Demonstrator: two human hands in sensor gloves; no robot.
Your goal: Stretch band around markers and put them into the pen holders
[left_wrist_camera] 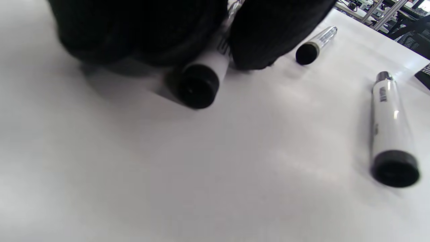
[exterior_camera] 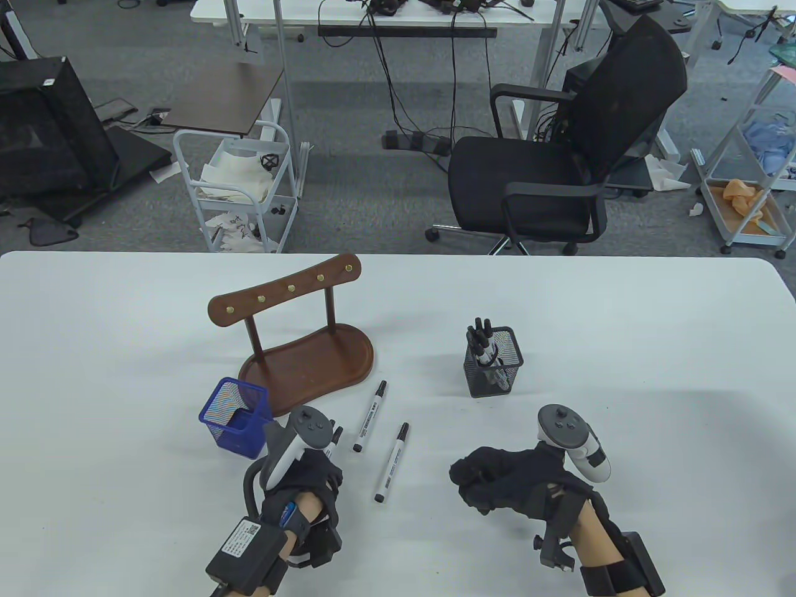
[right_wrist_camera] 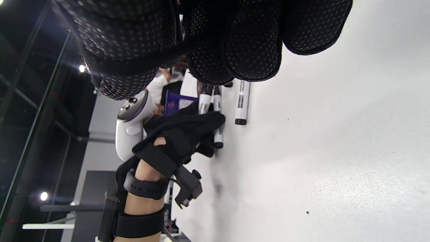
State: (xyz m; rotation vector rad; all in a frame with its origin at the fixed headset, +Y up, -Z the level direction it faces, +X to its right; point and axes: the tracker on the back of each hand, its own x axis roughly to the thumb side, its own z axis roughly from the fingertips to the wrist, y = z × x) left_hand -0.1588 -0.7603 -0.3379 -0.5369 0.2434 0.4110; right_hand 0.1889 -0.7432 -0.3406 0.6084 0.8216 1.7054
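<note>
Left hand (exterior_camera: 311, 479) rests on the table (exterior_camera: 124, 385), fingers pinching one marker (left_wrist_camera: 205, 75) that lies flat beside the blue holder (exterior_camera: 236, 418). Two loose markers (exterior_camera: 370, 415) lie just right of it — side by side, apart. Right hand (exterior_camera: 510, 476) is curled, apparently holding nothing. Black holder (exterior_camera: 494, 364) contains several upright markers. No band can be made out.

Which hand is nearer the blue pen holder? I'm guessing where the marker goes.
Left. The left hand sits just beside the blue pen holder; the right hand is far across the table.
</note>
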